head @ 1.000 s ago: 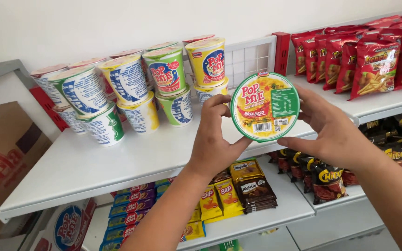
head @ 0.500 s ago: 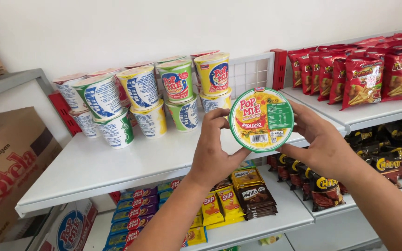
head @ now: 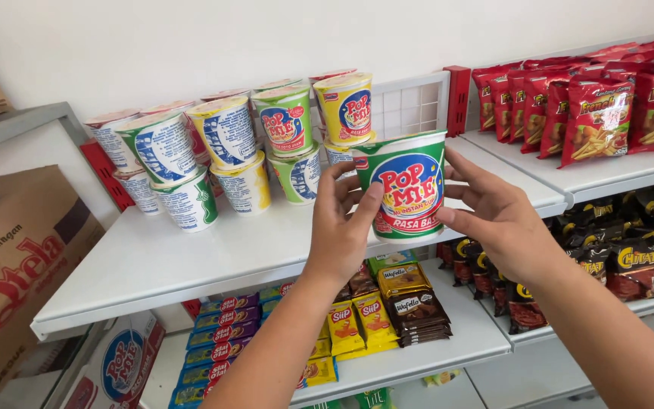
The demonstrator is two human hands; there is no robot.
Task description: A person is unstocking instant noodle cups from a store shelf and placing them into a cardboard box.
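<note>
Both hands up at the front of the white shelf, cupping one green noodle cup between them. Left hand pressed against the cup's left side, fingers spread up its wall, thumb tucked behind. Right hand flat against the right side, fingers stretched out and fanned. Held upright, printed face toward the camera, just above the shelf's front edge; whether the base touches the shelf cannot be told. Gripped from both sides, probably to keep the light cup level and its label square to the aisle.

Below the forearms, a lower shelf with small yellow packets, a stack of brown wafer bars and a row of flat blue and purple packs. Off to the left, a brown cardboard box leaning beside the shelf unit.

Further back on the same white shelf, stacked noodle cups in two tiers, the upper ones tilted back on the lower. Behind the held cup, a white grid divider fencing this section off. Beyond it, to the right, red snack bags standing in a row, with dark snack bags on the shelf underneath. Plain pale wall at the very back.
</note>
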